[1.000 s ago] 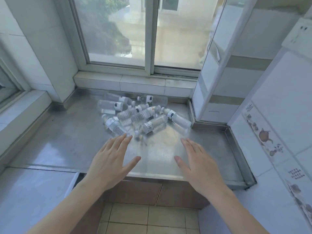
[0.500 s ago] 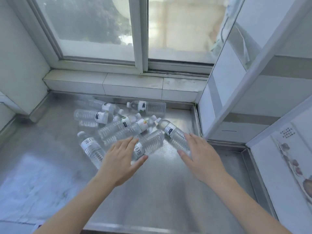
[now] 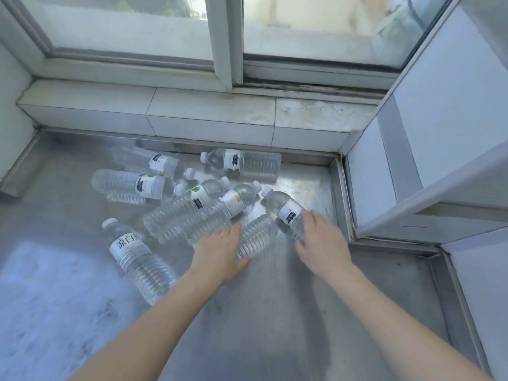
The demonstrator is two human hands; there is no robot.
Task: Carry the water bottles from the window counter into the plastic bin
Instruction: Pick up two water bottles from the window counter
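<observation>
Several clear water bottles with white labels lie in a loose pile on the steel window counter point(image 3: 275, 312). My left hand point(image 3: 218, 253) wraps around the lower end of a ribbed bottle point(image 3: 258, 233) in the pile's near middle, fingers on top and thumb underneath. My right hand point(image 3: 320, 243) closes over the lower body of the rightmost bottle point(image 3: 287, 210), whose cap points up-left. Both bottles still rest on the counter. A separate bottle point(image 3: 137, 259) lies nearer me on the left. The plastic bin is not in view.
A tiled ledge point(image 3: 192, 116) and the window frame point(image 3: 228, 42) run behind the pile. A white tiled pillar point(image 3: 428, 138) stands close on the right, with a raised steel lip point(image 3: 343, 199) along its foot. Another bottle point(image 3: 247, 162) lies against the ledge.
I have moved closer to the counter. Both hands went forward from open above the counter onto the pile, and each has closed on a bottle.
</observation>
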